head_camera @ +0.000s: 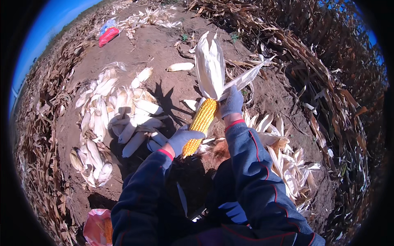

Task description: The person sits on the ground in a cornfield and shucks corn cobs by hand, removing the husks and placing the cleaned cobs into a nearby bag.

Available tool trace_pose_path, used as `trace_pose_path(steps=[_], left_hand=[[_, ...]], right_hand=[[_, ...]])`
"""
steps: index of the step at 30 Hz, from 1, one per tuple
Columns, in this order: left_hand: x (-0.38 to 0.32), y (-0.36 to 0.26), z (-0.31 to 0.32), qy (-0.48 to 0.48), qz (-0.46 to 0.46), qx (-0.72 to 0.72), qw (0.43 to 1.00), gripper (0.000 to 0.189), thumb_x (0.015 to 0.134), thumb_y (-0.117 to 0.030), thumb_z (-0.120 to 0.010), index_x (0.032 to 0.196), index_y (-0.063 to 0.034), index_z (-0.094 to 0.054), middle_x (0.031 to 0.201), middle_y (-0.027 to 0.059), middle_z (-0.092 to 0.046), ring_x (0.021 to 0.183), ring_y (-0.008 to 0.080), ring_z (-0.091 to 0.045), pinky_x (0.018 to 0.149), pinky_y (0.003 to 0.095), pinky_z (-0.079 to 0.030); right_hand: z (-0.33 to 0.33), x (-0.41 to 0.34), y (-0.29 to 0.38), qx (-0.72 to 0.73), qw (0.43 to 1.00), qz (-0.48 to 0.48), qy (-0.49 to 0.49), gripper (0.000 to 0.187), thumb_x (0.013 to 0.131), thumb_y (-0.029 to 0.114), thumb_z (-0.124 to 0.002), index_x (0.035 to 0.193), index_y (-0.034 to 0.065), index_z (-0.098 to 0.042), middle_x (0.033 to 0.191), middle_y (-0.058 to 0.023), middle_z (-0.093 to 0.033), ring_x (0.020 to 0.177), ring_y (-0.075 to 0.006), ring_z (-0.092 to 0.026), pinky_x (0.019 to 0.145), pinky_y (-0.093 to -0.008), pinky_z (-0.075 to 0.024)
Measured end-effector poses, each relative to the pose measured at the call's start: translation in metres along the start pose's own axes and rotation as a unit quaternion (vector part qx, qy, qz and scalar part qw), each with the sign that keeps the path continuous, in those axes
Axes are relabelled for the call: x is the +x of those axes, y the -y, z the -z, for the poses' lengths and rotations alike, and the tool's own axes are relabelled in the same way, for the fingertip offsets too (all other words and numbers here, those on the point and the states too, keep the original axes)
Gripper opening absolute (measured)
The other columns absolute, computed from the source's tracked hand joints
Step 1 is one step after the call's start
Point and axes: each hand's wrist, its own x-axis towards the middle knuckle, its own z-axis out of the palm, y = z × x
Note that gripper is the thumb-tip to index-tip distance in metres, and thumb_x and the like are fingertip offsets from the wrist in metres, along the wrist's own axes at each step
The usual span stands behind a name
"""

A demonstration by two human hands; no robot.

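A yellow ear of corn [203, 118] is held up before me, its kernels bare and its pale dry husk [211, 66] peeled back and spread beyond the far end. My left hand [185, 138], in a grey glove, grips the ear near its closer tip. Up at the base, my gloved right hand [233, 101] closes around the husk leaves, and one long strip sticks out past it to the upper right. To my left lies a heap of corn ears still in their husks [123, 107]. A single husked-over ear [180, 67] rests apart on the soil.
Stripped husks [289, 166] lie piled at my right. A pink bag [98, 226] with orange-yellow corn inside stands at the lower left. Farther off sits a red and blue bag [108, 36]. Dry cornstalks [307, 67] line the right side, and dry leaves [40, 147] the left.
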Motion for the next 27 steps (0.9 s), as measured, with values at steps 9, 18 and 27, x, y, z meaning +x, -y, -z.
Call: trace_pose_path(steps=[9,18,27], left_hand=[[0.021,0.018,-0.011,-0.102,-0.082,0.082,0.988,0.032,0.073,-0.014,-0.066,0.100,-0.0013,-0.055,0.079,0.0071,-0.059,0.065,0.0156,-0.058,0.055,0.0273,-0.046],[-0.002,0.014,-0.024,0.023,0.041,-0.185,0.982,0.029,0.078,-0.023,-0.063,0.097,-0.0021,-0.056,0.078,0.0101,-0.060,0.065,0.0203,-0.060,0.056,0.0301,-0.049],[-0.001,-0.015,-0.012,-0.189,-0.060,0.561,0.804,0.065,0.058,-0.044,-0.073,0.102,-0.0017,-0.050,0.090,0.0192,-0.062,0.086,0.0320,-0.061,0.075,0.0383,-0.046]], right_hand=[[-0.014,-0.009,-0.005,0.055,0.998,0.034,-0.011,0.018,0.086,0.019,-0.050,0.096,0.0047,-0.052,0.082,-0.0056,-0.053,0.075,-0.0199,-0.055,0.070,-0.0341,-0.0462],[-0.016,-0.009,0.016,0.070,0.995,-0.049,0.049,0.019,0.089,0.025,-0.046,0.073,0.0134,-0.045,0.053,0.0016,-0.042,0.043,-0.0105,-0.039,0.040,-0.0228,-0.0315],[0.007,-0.008,0.026,-0.365,0.912,0.025,0.187,0.026,0.086,0.029,-0.052,0.073,0.0073,-0.057,0.056,-0.0029,-0.048,0.046,-0.0110,-0.047,0.039,-0.0255,-0.0344]])
